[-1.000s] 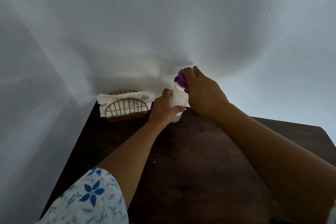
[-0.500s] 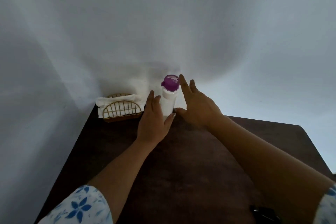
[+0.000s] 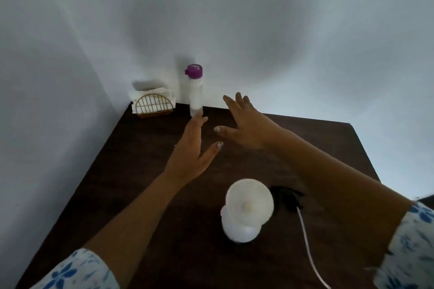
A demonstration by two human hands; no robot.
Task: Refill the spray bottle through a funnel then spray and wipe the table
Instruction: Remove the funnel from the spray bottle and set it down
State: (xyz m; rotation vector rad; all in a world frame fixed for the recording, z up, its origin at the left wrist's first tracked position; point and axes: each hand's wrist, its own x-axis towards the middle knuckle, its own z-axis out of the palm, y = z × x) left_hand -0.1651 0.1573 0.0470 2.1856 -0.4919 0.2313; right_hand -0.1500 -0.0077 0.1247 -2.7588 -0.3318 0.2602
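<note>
The spray bottle [image 3: 240, 233] stands upright on the near part of the tabletop [image 3: 145, 171], a pale, translucent plastic cylinder seen almost from above. A white funnel [image 3: 249, 204] sits in its neck, the round, wide mouth facing up, most likely so liquid can go in without spilling. Its black spray head [image 3: 287, 198] lies unscrewed just beside it on the right, with the thin white tube [image 3: 308, 248] trailing toward the near edge, which keeps the neck free for the funnel. Farther back, against the wall, stands the tall white refill bottle [image 3: 196, 96] with its purple cap [image 3: 194, 71] on. Both hands reach out between the two bottles. The left hand [image 3: 191, 155] has its fingers straight and its grip wide, holding nothing; its fingertips lie by the refill bottle's base, and I cannot tell if they touch. The right hand [image 3: 247, 124] is spread flat, grip wide and empty too. In the back corner a gold wire napkin holder [image 3: 153, 105], arched and ribbed, holds white paper napkins, handy for wiping. The tabletop is dark, smooth wood.
</note>
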